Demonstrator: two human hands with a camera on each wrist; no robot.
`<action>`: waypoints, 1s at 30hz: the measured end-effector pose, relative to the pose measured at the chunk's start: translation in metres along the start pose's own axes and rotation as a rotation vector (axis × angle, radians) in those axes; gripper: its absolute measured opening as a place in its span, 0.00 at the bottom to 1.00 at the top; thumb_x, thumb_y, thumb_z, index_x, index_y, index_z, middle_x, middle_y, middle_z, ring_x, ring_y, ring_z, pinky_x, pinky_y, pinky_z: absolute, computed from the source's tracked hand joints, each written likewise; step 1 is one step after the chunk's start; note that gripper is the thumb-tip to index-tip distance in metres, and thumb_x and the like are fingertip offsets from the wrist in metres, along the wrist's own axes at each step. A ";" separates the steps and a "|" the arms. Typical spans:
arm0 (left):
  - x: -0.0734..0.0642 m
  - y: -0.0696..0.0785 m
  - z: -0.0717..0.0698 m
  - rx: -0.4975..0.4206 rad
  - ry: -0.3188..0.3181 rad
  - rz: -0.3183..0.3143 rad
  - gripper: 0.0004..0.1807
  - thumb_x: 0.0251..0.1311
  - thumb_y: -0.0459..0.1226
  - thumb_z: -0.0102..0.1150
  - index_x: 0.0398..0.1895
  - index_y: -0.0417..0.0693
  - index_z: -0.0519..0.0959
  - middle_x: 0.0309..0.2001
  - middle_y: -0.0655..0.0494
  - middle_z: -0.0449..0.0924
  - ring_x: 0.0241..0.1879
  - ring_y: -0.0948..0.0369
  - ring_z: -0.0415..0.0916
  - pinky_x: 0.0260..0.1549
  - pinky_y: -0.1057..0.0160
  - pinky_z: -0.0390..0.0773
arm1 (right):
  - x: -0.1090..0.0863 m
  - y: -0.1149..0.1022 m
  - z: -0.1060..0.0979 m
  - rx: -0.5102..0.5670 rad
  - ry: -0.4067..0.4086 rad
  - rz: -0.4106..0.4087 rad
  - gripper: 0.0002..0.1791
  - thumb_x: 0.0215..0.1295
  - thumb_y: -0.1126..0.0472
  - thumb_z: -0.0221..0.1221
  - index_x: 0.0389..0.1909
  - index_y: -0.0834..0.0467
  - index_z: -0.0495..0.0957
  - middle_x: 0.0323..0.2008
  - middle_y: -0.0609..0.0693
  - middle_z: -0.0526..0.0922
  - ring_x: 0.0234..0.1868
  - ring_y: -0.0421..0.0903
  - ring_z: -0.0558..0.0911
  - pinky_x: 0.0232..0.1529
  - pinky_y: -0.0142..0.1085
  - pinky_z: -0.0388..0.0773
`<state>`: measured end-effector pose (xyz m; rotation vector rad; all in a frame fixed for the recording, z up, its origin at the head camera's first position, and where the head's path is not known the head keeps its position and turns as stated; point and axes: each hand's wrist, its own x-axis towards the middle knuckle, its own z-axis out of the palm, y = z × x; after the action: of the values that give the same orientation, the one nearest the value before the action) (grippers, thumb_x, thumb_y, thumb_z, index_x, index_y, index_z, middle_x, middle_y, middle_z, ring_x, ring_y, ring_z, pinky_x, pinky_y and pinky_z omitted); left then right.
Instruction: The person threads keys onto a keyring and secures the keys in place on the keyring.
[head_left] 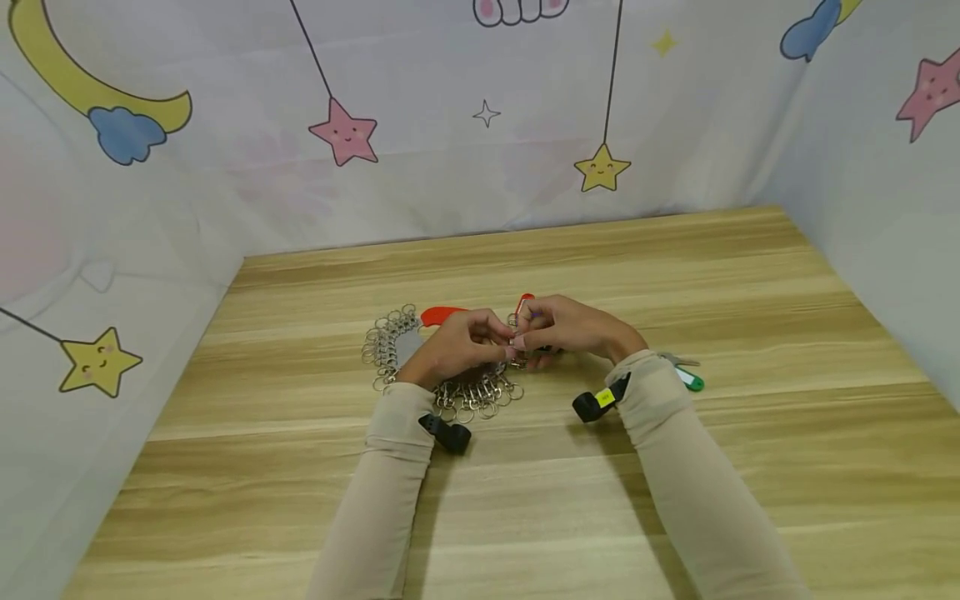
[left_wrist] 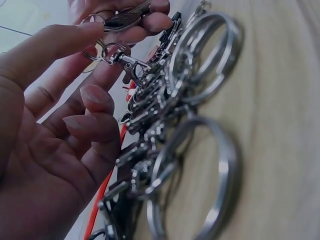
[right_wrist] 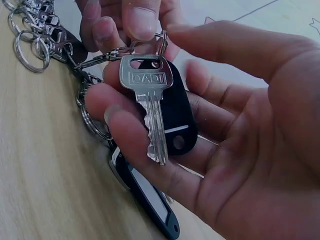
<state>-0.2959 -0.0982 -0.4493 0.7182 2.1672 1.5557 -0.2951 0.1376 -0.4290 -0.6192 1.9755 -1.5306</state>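
Observation:
My left hand (head_left: 465,343) and right hand (head_left: 573,323) meet over the table, fingertips close together. In the right wrist view, a silver key (right_wrist: 153,120) stamped DADI and a black tag (right_wrist: 183,110) lie across my right fingers. The thumb and fingertip of the left hand pinch the small split ring (right_wrist: 162,45) at their top, and the right hand's thumb and fingers hold around the same ring and key. A silver swivel clasp (left_wrist: 125,61) hangs from the ring in the left wrist view. Just below lie many more clasps with large rings (left_wrist: 220,172).
The clasps fan around a flat grey piece (head_left: 408,343) with a red part (head_left: 442,316) at its back. Behind the right hand is a red tag (head_left: 527,298); a green tag (head_left: 692,380) with a key lies by the right wrist. Another black tag (right_wrist: 150,196) rests below the hands.

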 end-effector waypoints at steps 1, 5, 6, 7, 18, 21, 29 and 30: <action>0.000 0.000 0.000 -0.006 0.001 0.000 0.13 0.58 0.38 0.74 0.42 0.45 0.83 0.41 0.50 0.85 0.42 0.53 0.82 0.43 0.56 0.79 | 0.001 0.001 0.000 -0.008 -0.011 -0.003 0.12 0.70 0.64 0.62 0.43 0.66 0.70 0.40 0.63 0.85 0.38 0.62 0.85 0.41 0.51 0.81; -0.001 -0.002 0.001 -0.020 -0.002 0.001 0.12 0.58 0.39 0.74 0.41 0.44 0.83 0.41 0.49 0.85 0.42 0.52 0.82 0.43 0.56 0.79 | 0.001 0.000 0.001 -0.043 -0.038 -0.021 0.12 0.69 0.67 0.61 0.48 0.65 0.70 0.38 0.62 0.86 0.34 0.59 0.84 0.37 0.47 0.80; -0.001 -0.002 0.001 -0.020 -0.002 -0.002 0.12 0.59 0.38 0.74 0.41 0.45 0.83 0.41 0.49 0.85 0.42 0.52 0.82 0.42 0.56 0.79 | 0.001 0.000 0.001 -0.052 -0.038 -0.024 0.10 0.69 0.69 0.60 0.46 0.66 0.71 0.37 0.61 0.85 0.33 0.58 0.83 0.36 0.46 0.79; -0.001 -0.002 0.001 -0.016 -0.003 -0.003 0.11 0.59 0.38 0.73 0.42 0.45 0.83 0.41 0.49 0.85 0.42 0.52 0.82 0.42 0.56 0.79 | 0.000 -0.001 0.001 -0.060 -0.035 -0.028 0.08 0.69 0.70 0.58 0.45 0.66 0.72 0.37 0.61 0.85 0.32 0.57 0.82 0.36 0.46 0.78; -0.001 -0.001 0.002 0.019 -0.032 -0.047 0.13 0.59 0.34 0.71 0.46 0.47 0.83 0.40 0.50 0.85 0.41 0.52 0.81 0.39 0.58 0.77 | 0.001 0.005 0.000 0.017 -0.011 -0.065 0.02 0.68 0.73 0.57 0.36 0.65 0.78 0.35 0.63 0.81 0.27 0.56 0.82 0.29 0.40 0.78; -0.001 -0.001 0.002 0.028 -0.025 -0.057 0.13 0.59 0.35 0.72 0.46 0.48 0.83 0.41 0.50 0.85 0.42 0.53 0.81 0.41 0.57 0.78 | 0.003 0.011 0.000 0.072 0.005 -0.077 0.02 0.69 0.71 0.57 0.38 0.67 0.78 0.34 0.64 0.81 0.25 0.56 0.81 0.25 0.37 0.73; 0.001 -0.004 0.003 0.039 -0.007 -0.048 0.12 0.60 0.37 0.72 0.46 0.49 0.84 0.41 0.51 0.85 0.42 0.54 0.82 0.44 0.55 0.78 | 0.009 0.031 0.001 0.127 0.085 -0.164 0.02 0.67 0.71 0.59 0.39 0.66 0.79 0.33 0.64 0.81 0.23 0.52 0.78 0.21 0.35 0.70; 0.001 -0.005 0.004 0.038 -0.002 -0.049 0.12 0.60 0.37 0.72 0.46 0.49 0.84 0.40 0.51 0.85 0.42 0.54 0.82 0.44 0.55 0.78 | 0.010 0.033 0.001 0.126 0.106 -0.181 0.02 0.67 0.71 0.59 0.38 0.65 0.80 0.32 0.64 0.81 0.23 0.52 0.78 0.21 0.35 0.70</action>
<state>-0.2953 -0.0962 -0.4548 0.6722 2.2014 1.4930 -0.3025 0.1380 -0.4628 -0.6929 1.9243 -1.8165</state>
